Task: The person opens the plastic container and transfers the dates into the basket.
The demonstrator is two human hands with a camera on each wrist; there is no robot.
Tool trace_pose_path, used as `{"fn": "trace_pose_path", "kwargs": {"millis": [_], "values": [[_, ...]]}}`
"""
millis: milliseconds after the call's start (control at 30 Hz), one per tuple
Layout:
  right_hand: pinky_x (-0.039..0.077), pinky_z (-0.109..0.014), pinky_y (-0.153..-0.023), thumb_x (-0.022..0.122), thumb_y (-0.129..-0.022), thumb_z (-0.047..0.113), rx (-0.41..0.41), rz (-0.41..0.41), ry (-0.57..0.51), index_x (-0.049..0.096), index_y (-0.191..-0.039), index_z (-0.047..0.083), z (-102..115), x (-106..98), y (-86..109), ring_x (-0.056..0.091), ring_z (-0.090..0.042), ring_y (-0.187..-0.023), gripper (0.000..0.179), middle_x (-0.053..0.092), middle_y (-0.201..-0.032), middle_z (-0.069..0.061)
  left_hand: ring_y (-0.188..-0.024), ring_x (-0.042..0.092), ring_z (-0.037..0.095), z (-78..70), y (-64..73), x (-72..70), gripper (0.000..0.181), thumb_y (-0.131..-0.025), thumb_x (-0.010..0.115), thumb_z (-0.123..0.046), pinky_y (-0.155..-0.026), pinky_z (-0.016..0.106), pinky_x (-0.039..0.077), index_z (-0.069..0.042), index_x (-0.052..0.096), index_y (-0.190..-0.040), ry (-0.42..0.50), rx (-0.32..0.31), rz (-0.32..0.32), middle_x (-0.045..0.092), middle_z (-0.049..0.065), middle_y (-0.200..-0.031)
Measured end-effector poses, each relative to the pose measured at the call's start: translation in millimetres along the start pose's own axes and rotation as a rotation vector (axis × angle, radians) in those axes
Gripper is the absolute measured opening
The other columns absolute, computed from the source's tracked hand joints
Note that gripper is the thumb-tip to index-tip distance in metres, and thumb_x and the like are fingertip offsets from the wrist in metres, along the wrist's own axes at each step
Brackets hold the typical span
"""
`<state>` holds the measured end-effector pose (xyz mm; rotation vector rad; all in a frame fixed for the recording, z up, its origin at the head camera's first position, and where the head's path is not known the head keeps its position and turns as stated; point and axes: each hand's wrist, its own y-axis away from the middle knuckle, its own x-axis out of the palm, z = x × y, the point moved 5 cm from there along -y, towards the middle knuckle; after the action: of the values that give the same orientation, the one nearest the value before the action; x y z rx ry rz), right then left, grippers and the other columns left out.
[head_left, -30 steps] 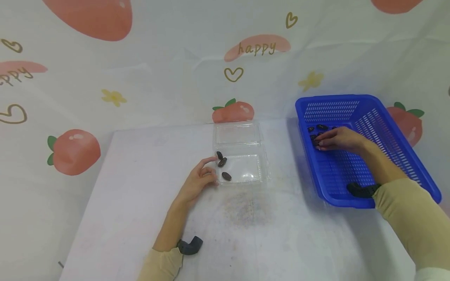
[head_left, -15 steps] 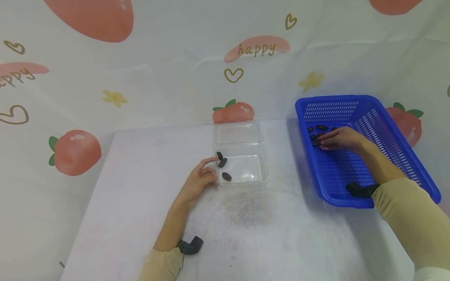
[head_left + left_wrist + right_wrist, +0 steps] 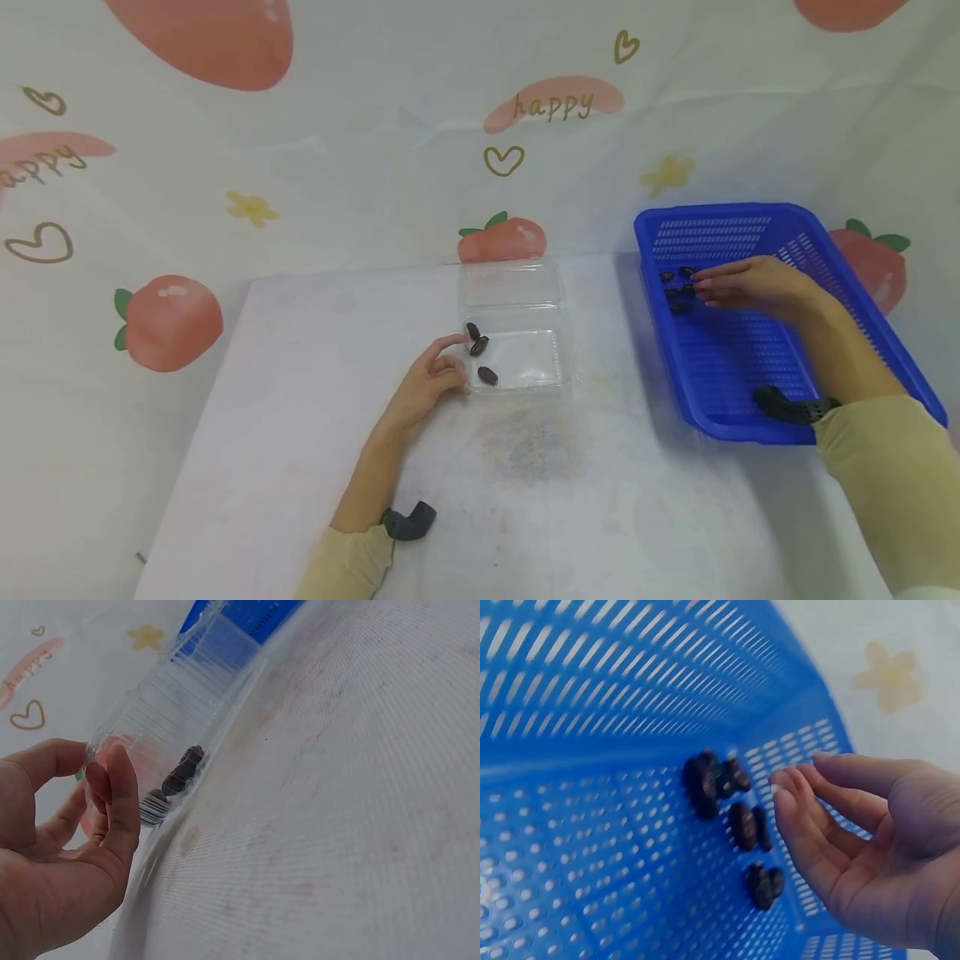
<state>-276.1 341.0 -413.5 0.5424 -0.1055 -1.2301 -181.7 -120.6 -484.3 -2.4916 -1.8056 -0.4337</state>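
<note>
My left hand (image 3: 427,385) is at the left edge of a clear hinged plastic box (image 3: 525,389), its bent fingers and thumb holding that edge. Three dark brown, oval pieces resembling dates (image 3: 487,376) lie in the box's left side, and its lid (image 3: 510,286) is folded back. Over on the right, my right hand (image 3: 765,287) reaches into a blue plastic basket (image 3: 678,375). Its fingers (image 3: 795,825) are loosely bent beside several more date-like pieces (image 3: 742,825) on the basket floor, and nothing shows between them.
A white sheet (image 3: 315,350) covers the table, with a brownish stain (image 3: 532,446) in front of the box. Behind rises a white backdrop (image 3: 375,167) printed with fruit and hearts. The basket's slotted walls stand around my right hand.
My right hand has drawn back a little to the right from the pieces in the basket, so more of them show. The left hand and the plastic box stay in place.
</note>
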Motion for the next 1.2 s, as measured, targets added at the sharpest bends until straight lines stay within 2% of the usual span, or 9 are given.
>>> {"fn": "trace_pose_path", "kwargs": {"millis": [100,233,433,633,767,933,1067,1200], "values": [[0.046,-0.037,-0.089,0.058,-0.09,0.023,-0.024,-0.015,-0.006,0.037,-0.134,-0.007,8.7,2.1,7.5,0.06,-0.016,-0.102,0.057,0.063,-0.109,0.0,-0.073,0.054,0.017,2.8,-1.0,1.1,0.054,-0.083,0.059,0.003,-0.073,0.036,0.052,-0.012,0.043,-0.133,0.003,-0.007,0.004,0.047,0.006,-0.084],[0.048,-0.035,-0.087,0.054,-0.092,0.024,-0.099,0.0,-0.02,0.032,-0.135,-0.008,20.9,14.7,15.0,0.059,-0.017,-0.104,0.059,0.062,-0.11,0.004,-0.072,0.054,0.017,4.3,-1.0,1.4,0.055,-0.083,0.059,0.004,-0.073,0.037,0.052,-0.012,0.043,-0.133,0.001,-0.01,0.0,0.048,0.006,-0.084],[0.051,-0.03,-0.081,0.051,-0.093,0.024,-0.196,0.0,-0.036,0.036,-0.133,-0.011,38.1,36.1,24.8,0.059,-0.021,-0.103,0.054,0.063,-0.109,-0.003,-0.072,0.054,0.017,3.5,-2.8,1.7,0.057,-0.082,0.058,0.005,-0.073,0.036,0.053,-0.01,0.042,-0.134,-0.015,-0.012,-0.006,0.048,0.006,-0.083],[0.049,-0.029,-0.083,0.05,-0.093,0.028,-0.267,-0.021,0.048,0.044,-0.13,-0.004,52.4,57.3,30.3,0.058,-0.021,-0.104,0.049,0.057,-0.119,-0.013,-0.072,0.054,0.018,0.5,-2.6,2.7,0.057,-0.08,0.059,0.006,-0.073,0.036,0.052,-0.011,0.043,-0.132,-0.014,0.004,-0.015,0.047,0.007,-0.083],[0.049,-0.026,-0.083,0.051,-0.093,0.03,-0.275,-0.039,0.084,0.047,-0.129,0.001,56.7,71.1,33.2,0.058,-0.018,-0.104,0.047,0.058,-0.119,-0.011,-0.072,0.054,0.017,-0.1,-2.2,3.3,0.057,-0.08,0.059,0.006,-0.073,0.036,0.052,-0.01,0.043,-0.132,-0.023,0.013,-0.011,0.048,0.006,-0.083],[0.049,-0.025,-0.083,0.052,-0.092,0.032,-0.277,-0.046,0.057,0.051,-0.127,0.005,61.3,88.9,37.1,0.057,-0.018,-0.104,0.045,0.061,-0.113,-0.004,-0.073,0.054,0.016,0.9,-2.4,3.2,0.058,-0.08,0.059,0.005,-0.073,0.036,0.052,-0.009,0.041,-0.133,-0.035,0.018,-0.007,0.048,0.005,-0.082],[0.049,-0.026,-0.083,0.054,-0.09,0.032,-0.287,-0.046,0.036,0.053,-0.125,0.006,64.3,103.6,39.0,0.057,-0.022,-0.104,0.044,0.062,-0.111,-0.004,-0.073,0.054,0.017,0.5,-1.6,2.9,0.057,-0.08,0.059,0.006,-0.073,0.037,0.052,-0.01,0.043,-0.132,-0.021,0.011,-0.015,0.048,0.007,-0.082],[0.049,-0.026,-0.082,0.056,-0.089,0.035,-0.287,-0.039,0.058,0.055,-0.123,0.01,64.2,118.0,37.9,0.058,-0.021,-0.101,0.042,0.061,-0.111,-0.007,-0.073,0.054,0.018,0.5,-0.6,2.1,0.055,-0.081,0.059,0.006,-0.073,0.037,0.052,-0.012,0.045,-0.131,-0.023,0.002,-0.023,0.047,0.007,-0.082]]}}
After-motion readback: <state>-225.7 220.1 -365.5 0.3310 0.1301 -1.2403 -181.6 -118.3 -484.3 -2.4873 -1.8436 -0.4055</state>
